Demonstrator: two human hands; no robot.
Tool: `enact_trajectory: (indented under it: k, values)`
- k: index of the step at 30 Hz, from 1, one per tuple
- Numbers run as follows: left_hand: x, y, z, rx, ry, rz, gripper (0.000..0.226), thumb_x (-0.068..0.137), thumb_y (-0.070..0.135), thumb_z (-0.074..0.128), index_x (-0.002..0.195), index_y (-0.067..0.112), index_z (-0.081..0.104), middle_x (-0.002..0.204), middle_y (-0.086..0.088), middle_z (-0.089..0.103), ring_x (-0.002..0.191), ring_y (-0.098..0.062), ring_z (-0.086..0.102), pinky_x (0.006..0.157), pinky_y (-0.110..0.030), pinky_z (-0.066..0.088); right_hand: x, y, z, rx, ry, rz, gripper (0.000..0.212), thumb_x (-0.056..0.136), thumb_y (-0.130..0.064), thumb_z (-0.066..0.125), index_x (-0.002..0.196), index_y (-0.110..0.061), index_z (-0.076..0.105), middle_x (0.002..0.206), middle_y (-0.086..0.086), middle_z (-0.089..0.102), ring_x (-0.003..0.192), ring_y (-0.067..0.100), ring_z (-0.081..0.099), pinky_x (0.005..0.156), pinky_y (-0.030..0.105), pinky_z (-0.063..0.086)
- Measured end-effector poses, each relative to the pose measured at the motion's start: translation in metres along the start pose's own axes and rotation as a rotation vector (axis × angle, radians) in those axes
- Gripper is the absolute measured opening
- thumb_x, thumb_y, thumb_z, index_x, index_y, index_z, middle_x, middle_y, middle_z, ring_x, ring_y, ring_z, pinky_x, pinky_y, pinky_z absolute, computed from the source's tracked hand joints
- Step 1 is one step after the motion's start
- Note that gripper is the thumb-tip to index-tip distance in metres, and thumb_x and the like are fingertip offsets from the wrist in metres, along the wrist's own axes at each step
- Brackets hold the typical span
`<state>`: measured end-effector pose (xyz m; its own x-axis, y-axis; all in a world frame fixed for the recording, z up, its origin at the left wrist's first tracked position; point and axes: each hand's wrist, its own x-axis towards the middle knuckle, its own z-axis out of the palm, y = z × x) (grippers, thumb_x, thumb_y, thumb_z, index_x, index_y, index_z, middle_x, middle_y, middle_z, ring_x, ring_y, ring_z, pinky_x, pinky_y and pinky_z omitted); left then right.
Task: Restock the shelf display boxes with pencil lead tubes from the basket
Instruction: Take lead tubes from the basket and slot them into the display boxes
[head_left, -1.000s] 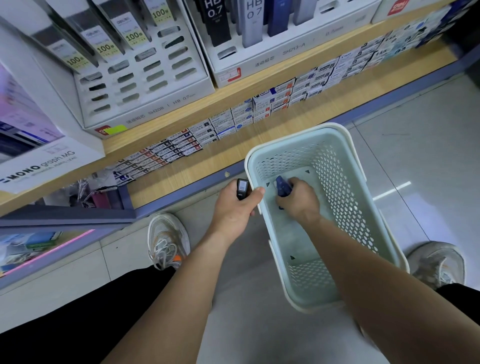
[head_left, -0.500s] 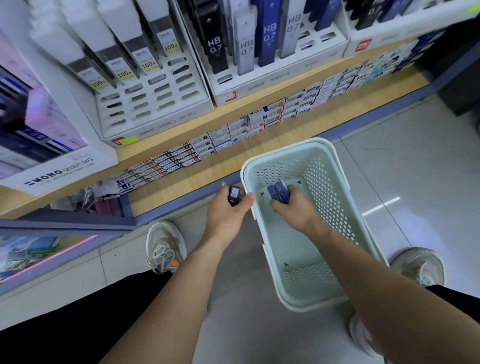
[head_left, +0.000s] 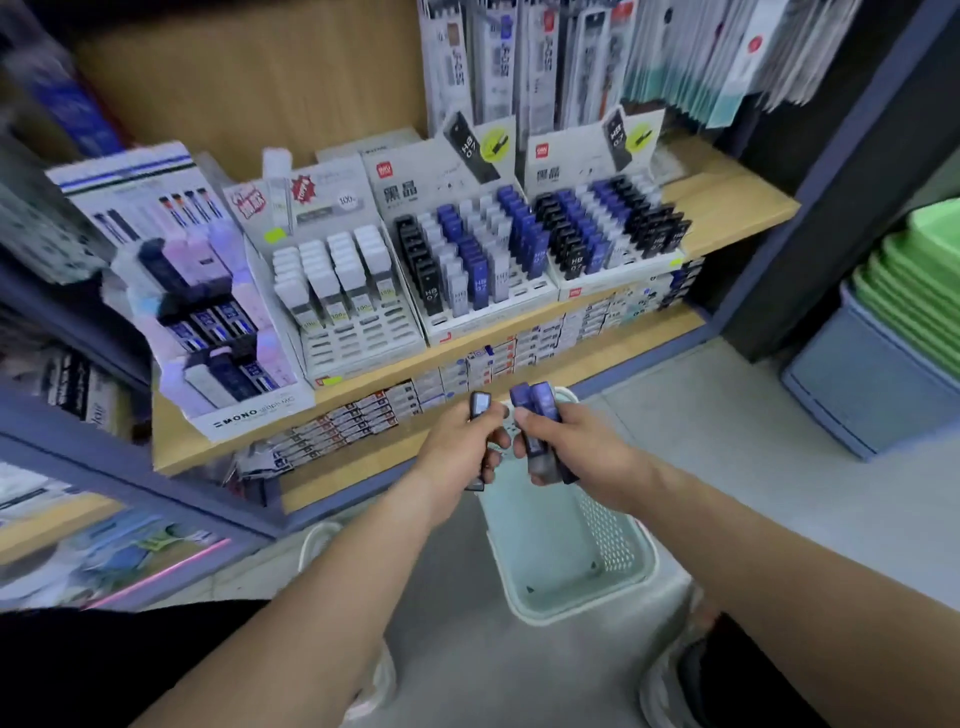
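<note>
1. A person restocking a stationery aisle holds pencil lead tubes in both fists above a pale green basket (head_left: 610, 525). The basket stands on the floor just in front of the lower shelf, seemingly parked there to keep each reach short.
2. The left hand (head_left: 457, 447) has its fingers curled round a single dark tube (head_left: 479, 405). The cap pokes out above the fist and the foot shows below it.
3. The right hand (head_left: 576, 447), close beside the left, wraps fingers and thumb round a bundle of blue tubes (head_left: 537, 415). Motion blur leaves the count uncertain, perhaps two or three.
4. Both loads sit roughly upright, cap end up, the way stock stands in the displays. That probably lets each tube drop straight into a slot without turning.
5. Farther off, on the wooden shelf (head_left: 727, 202), the middle display box (head_left: 467, 270) and the right display box (head_left: 613, 234) hold black, blue and white tubes. The tubes stand in rising tiers, tilted back so the labels face the aisle.
6. Open slots show along the near rows of the middle display box and of the white-tube box (head_left: 363, 332) to its left. These are the likely gaps to fill. By colour, the blue bundle would suit a blue column.
7. The job stands between picking and placing. The tubes are clear of the basket, and none of those in hand is seated in a box yet.
</note>
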<state>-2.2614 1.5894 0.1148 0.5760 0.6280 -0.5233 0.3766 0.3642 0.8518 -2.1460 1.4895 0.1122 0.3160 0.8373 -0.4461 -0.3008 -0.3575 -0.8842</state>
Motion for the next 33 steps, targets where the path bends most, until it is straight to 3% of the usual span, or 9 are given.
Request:
enact_trajectory:
  k: [9,18,22,26,28,30,31,33]
  values:
    - [-0.087,0.049,0.020,-0.163,-0.109,0.057,0.013,0.094,0.025,0.067,0.098,0.013,0.065,0.070,-0.001,0.063,0.053,-0.010,0.046,0.046,-0.022,0.035,-0.086,-0.065,-0.002,0.048,-0.159,-0.027,0.024,0.094,-0.034,0.057,0.099,-0.010,0.061,0.078,0.005,0.056,0.062,0.015,0.045,0.055,0.025,0.044]
    - [-0.049,0.040,0.023,-0.103,0.045,0.082,0.025,0.089,0.029,0.073,0.103,0.009,0.070,0.073,-0.003,0.050,0.056,-0.011,0.043,0.046,-0.021,0.034,-0.058,-0.065,-0.004,0.018,-0.097,-0.030,0.021,0.102,-0.025,0.053,0.090,-0.014,0.065,0.065,-0.004,0.061,0.058,0.012,0.054,0.063,0.028,0.048]
    - [-0.029,0.038,0.022,-0.105,0.055,0.068,0.026,0.091,0.028,0.071,0.104,0.005,0.069,0.074,-0.006,0.052,0.056,-0.012,0.044,0.045,-0.021,0.036,-0.038,-0.065,-0.010,0.055,-0.108,-0.017,0.019,0.102,-0.019,0.054,0.096,-0.013,0.071,0.085,0.007,0.072,0.076,0.019,0.067,0.085,0.042,0.057]
    - [-0.014,0.038,0.018,-0.111,0.077,0.032,0.024,0.092,0.029,0.070,0.104,0.008,0.073,0.083,-0.009,0.063,0.062,-0.017,0.051,0.046,-0.022,0.040,-0.022,-0.063,-0.014,0.172,-0.082,0.003,0.018,0.102,-0.009,0.053,0.105,-0.005,0.070,0.096,0.014,0.075,0.084,0.023,0.073,0.076,0.036,0.061]
    - [-0.010,0.039,0.016,-0.126,0.080,0.008,0.020,0.094,0.026,0.068,0.104,0.009,0.074,0.086,-0.009,0.073,0.063,-0.020,0.060,0.053,-0.027,0.049,-0.016,-0.062,-0.015,0.179,-0.062,0.014,0.019,0.102,-0.007,0.052,0.109,-0.002,0.069,0.098,0.016,0.075,0.085,0.025,0.073,0.075,0.035,0.061]
    - [-0.007,0.039,0.016,-0.155,0.081,-0.007,0.018,0.097,0.022,0.064,0.104,0.009,0.074,0.095,-0.012,0.077,0.083,-0.033,0.073,0.078,-0.044,0.060,-0.012,-0.062,-0.014,0.168,-0.043,0.022,0.018,0.101,-0.005,0.052,0.106,0.001,0.068,0.096,0.016,0.074,0.081,0.025,0.073,0.072,0.034,0.061]
    - [-0.005,0.038,0.017,-0.162,0.085,-0.010,0.017,0.098,0.021,0.063,0.105,0.010,0.073,0.097,-0.013,0.077,0.091,-0.036,0.073,0.088,-0.053,0.058,-0.011,-0.061,-0.013,0.157,-0.029,0.024,0.016,0.101,-0.004,0.053,0.101,0.002,0.068,0.092,0.015,0.074,0.079,0.025,0.072,0.071,0.033,0.061]
    - [-0.004,0.036,0.018,-0.158,0.086,-0.012,0.018,0.099,0.023,0.062,0.108,0.011,0.072,0.098,-0.012,0.077,0.095,-0.036,0.073,0.093,-0.057,0.055,-0.010,-0.060,-0.011,0.128,0.010,0.029,0.015,0.100,-0.002,0.054,0.088,-0.003,0.064,0.083,0.011,0.072,0.071,0.021,0.071,0.067,0.031,0.061]
